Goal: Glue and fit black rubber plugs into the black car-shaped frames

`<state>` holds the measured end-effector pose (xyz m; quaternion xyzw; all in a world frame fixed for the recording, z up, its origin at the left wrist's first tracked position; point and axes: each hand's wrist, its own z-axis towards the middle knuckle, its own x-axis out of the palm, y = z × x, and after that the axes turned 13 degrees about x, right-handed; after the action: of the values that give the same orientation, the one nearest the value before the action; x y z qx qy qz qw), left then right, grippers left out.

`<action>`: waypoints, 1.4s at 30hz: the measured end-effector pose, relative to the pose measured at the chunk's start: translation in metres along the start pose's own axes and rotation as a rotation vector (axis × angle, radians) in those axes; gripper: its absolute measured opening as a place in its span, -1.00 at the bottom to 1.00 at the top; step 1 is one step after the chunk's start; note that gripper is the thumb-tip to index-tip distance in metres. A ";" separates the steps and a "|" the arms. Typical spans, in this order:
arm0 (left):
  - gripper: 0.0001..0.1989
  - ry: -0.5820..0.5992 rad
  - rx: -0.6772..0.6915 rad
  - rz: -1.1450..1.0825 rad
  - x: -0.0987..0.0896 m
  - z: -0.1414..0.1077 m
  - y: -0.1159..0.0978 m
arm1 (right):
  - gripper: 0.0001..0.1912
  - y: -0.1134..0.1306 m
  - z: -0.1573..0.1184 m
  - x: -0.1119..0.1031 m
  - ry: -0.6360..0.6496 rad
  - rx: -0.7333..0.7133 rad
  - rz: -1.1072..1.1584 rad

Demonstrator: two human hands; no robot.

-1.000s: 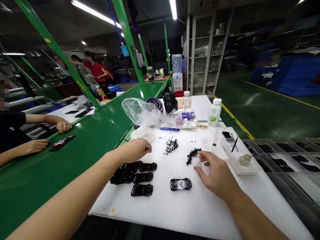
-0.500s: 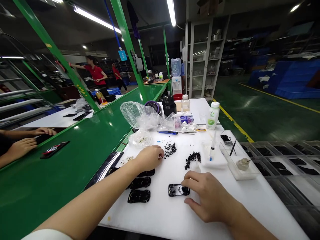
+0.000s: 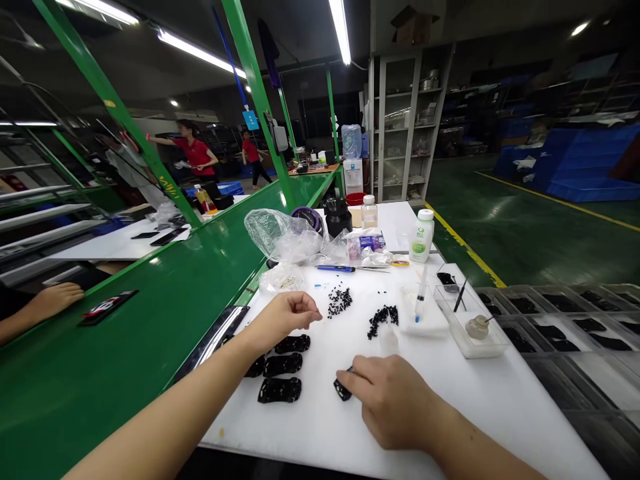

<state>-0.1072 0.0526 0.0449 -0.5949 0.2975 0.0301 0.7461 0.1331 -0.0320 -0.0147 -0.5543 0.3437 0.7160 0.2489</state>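
Note:
My right hand [image 3: 395, 400] has its fingers closed on a black car-shaped part [image 3: 342, 388] on the white table [image 3: 320, 433], covering most of it. My left hand [image 3: 295, 313] hovers left of a scattered pile of tiny black pieces [image 3: 340, 302], thumb and fingertips pinched together; anything between them is too small to make out. A second, denser pile of black pieces [image 3: 383, 321] lies above my right hand. Several more black car-shaped parts [image 3: 280, 391] lie in a group beside my left forearm.
Behind the piles are a clear plastic bag [image 3: 283, 237], a blue cutter [image 3: 335, 269] and a white bottle [image 3: 421, 235]. A syringe [image 3: 420, 298] and a clear tray [image 3: 475, 343] stand at the right. Another person's hand [image 3: 59, 300] rests across the green belt [image 3: 130, 347].
My right hand has moved left, closing over the black part, which now shows less. My left hand has drawn slightly left, away from the scattered pile. The view has shifted a little.

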 end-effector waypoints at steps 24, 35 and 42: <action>-0.83 -0.257 -0.100 -1.054 0.029 -0.056 -0.016 | -0.85 -0.002 -0.005 -0.003 -0.076 0.140 0.268; -0.88 -0.334 -0.029 -0.951 0.036 -0.068 -0.024 | -0.76 -0.007 -0.003 0.001 -0.069 0.120 0.370; -0.87 -0.364 -0.042 -0.968 0.041 -0.069 -0.025 | -0.83 -0.009 -0.004 0.004 -0.051 0.134 0.359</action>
<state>-0.0915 -0.0295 0.0393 -0.6643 -0.1472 -0.2095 0.7023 0.1407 -0.0294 -0.0208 -0.4479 0.4777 0.7382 0.1620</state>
